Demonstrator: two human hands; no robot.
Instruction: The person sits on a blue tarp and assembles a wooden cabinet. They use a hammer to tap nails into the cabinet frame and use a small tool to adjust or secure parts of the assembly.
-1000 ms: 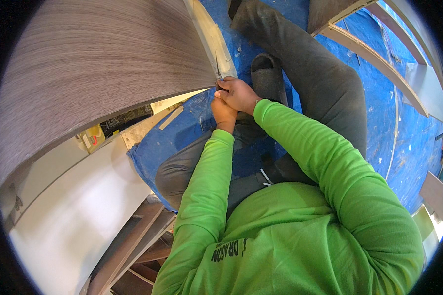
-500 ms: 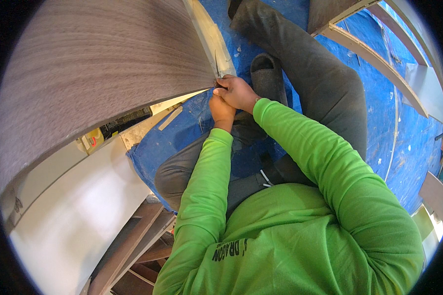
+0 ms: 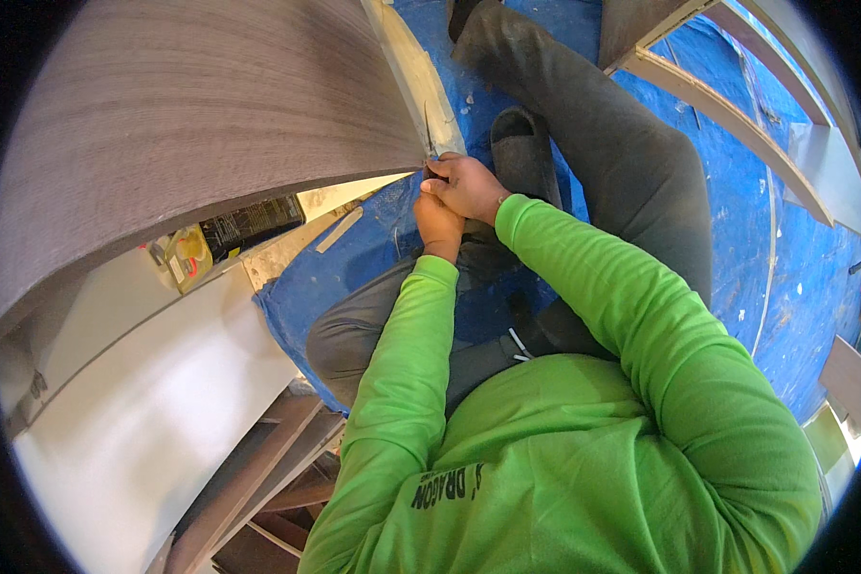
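Grip: the right hand and left hand are pressed together, fingers bent in, the right partly lapping the left. Something dark shows between the fingertips; the fingers hide most of it, so what is held, and how tightly, cannot be determined.

Head view, the only one available: both hands are at the near right corner of a large wood-grain panel. A thin dark sliver rises from just above the fingers along the pale strip on the panel's right side; whether it is a tool or a gap cannot be told.

The step in hand is assessed as fine two-handed work at this corner. The next move would call for a steady corner and closely controlled fingers.

Orientation: the corner points right, toward the person's hands, and appears to reach over the left part of the blue sheet. The near edge sweeps down to the left, with the grain running roughly alongside. The long axis appears to follow that edge, though lens bending and the cut-off far side leave this unconfirmed. The sliver points away from the person, nearly parallel to the panel's right edge.
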